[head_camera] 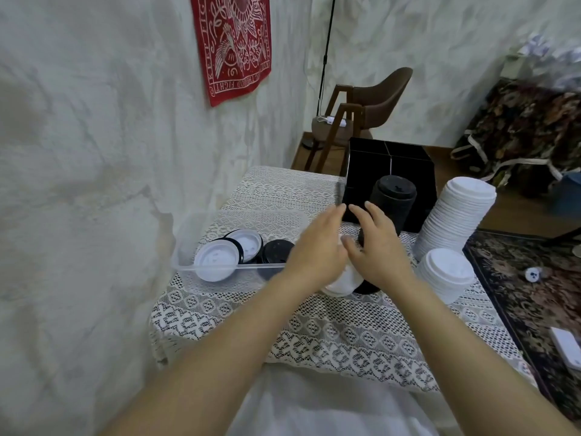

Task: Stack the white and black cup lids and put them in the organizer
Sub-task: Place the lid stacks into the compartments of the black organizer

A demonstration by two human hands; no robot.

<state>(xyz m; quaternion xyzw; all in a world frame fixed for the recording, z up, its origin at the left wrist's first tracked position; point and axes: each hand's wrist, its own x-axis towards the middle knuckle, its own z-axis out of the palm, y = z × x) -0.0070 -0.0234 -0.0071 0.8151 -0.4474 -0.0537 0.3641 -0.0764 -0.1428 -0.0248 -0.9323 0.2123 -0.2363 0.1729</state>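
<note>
My left hand point(317, 247) lies over a short stack of white lids point(341, 283), whose bottom rim shows under my wrist. My right hand point(377, 247) wraps the middle of a tall, leaning black lid stack point(394, 196). The stack's base rests on the lace cloth. Both hands touch at the thumbs, fingers stretched toward the black organizer point(390, 158) at the table's far edge. A tall white lid stack point(456, 215) and a shorter white stack point(446, 275) stand to the right.
A clear plastic bin point(220, 268) on the left holds loose white and black lids point(217, 259). The wall runs close along the left. A brown chair point(367, 111) stands behind the table, and a patterned rug point(534, 294) lies to the right.
</note>
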